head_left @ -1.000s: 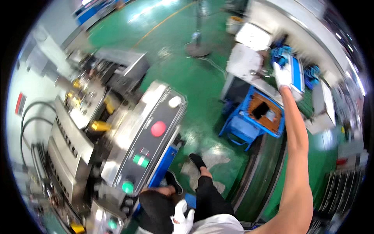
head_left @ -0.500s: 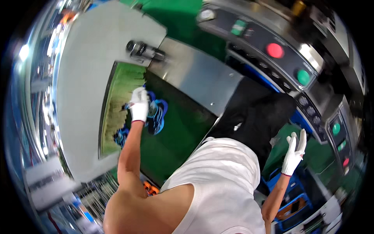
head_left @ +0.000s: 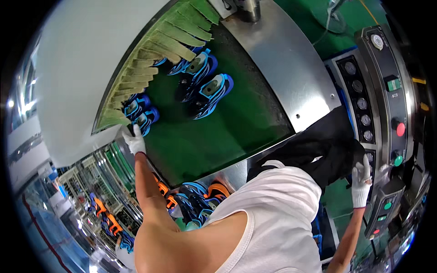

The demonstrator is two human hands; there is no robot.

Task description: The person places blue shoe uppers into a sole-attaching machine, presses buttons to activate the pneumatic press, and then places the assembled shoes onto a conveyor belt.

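Observation:
My left hand (head_left: 135, 141), in a white glove, is at the near left corner of a green belt (head_left: 191, 145). Its index finger stretches toward a blue-and-black sports shoe (head_left: 146, 119), and another such shoe (head_left: 135, 105) lies just beyond. Whether the fingertip touches the shoe is hard to tell. Farther along the belt sit another blue-and-black shoe (head_left: 212, 94) and its neighbour (head_left: 195, 73), with more partly hidden under a fringed green curtain (head_left: 136, 73). My gloved right hand (head_left: 361, 184) hangs at my right side, fingers extended and holding nothing, close to the machine controls.
A white machine housing (head_left: 77, 68) borders the curtain. Steel plate (head_left: 282, 59) edges the belt's far right. On the right stands a control panel (head_left: 387, 82) with gauges and a red button (head_left: 400, 129). Blue and orange shoes (head_left: 195, 195) lie below the belt's near edge.
The view has shifted, showing more of the belt and nearby shoes. My left hand has left the shoes in mid-belt for those at the near left corner. My right hand stays at my side.

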